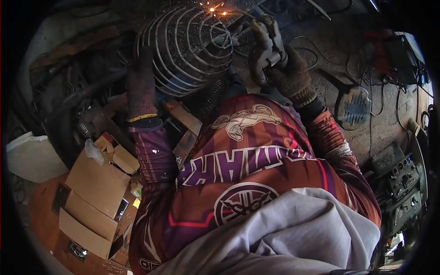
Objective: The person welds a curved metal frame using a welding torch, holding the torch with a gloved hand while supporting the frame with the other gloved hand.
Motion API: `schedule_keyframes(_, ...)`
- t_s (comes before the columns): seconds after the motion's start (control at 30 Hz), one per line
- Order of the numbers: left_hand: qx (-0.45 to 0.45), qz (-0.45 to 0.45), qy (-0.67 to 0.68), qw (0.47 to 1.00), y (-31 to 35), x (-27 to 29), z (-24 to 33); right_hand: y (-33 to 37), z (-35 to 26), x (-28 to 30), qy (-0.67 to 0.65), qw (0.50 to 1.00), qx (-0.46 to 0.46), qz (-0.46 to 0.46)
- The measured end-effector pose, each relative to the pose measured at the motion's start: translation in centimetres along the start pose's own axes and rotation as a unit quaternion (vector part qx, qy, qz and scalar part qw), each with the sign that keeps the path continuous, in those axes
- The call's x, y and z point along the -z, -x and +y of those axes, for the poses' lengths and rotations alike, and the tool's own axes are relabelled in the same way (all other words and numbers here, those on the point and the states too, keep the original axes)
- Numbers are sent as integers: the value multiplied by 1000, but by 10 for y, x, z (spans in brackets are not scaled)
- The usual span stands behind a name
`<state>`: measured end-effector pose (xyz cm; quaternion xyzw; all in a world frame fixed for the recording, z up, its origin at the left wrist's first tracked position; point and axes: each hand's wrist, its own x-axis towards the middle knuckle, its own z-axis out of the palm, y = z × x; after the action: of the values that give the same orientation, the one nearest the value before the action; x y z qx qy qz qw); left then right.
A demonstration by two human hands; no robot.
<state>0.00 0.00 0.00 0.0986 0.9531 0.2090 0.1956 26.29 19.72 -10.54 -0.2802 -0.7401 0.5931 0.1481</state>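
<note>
Wire cage: a round guard of concentric metal rings (pixel 188 50) is being held up in the upper middle of the view, tilted toward the person's left, in front of the chest.
Sparks: orange sparks (pixel 215 9) are being thrown at the cage's upper right edge, where a thin rod is being brought against the wire.
Right hand: the right hand (pixel 279 64), in a worn brown knit glove, is being kept closed around a welding electrode holder (pixel 266 46) just right of the cage; the fingers are being wrapped tight on its handle.
Left hand: the left hand (pixel 141 87), in a dark glove with a yellow cuff edge, is being pressed against the cage's left rim; whether the fingers are being hooked through the wires cannot be told.
Clothing: a maroon and orange patterned jersey (pixel 247 165) is being worn, with pale grey cloth (pixel 293 233) being bunched over the lap.
Left side: cardboard boxes (pixel 96 183) are being kept stacked on a brown surface, near a white foam block (pixel 32 156).
Right side: a flat metal plate with slots (pixel 355 105) is being left on the concrete floor (pixel 348 55), with cables around it and a grey engine part (pixel 401 188) lower down.
</note>
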Motion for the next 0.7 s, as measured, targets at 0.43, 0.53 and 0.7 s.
schedule_keyframes(0.43, 17, 42, 106, 993, -18, -18, -33, -4, 22, -18, 58, 998, -12, 26)
schedule_keyframes(0.53, 20, 30, 133, 990, -16, -18, -31, -4, 22, -21, 53, 998, -25, 30)
schedule_keyframes(0.7, 26, 37, 124, 991, -19, -19, -34, -5, 23, -23, 59, 998, -31, 17)
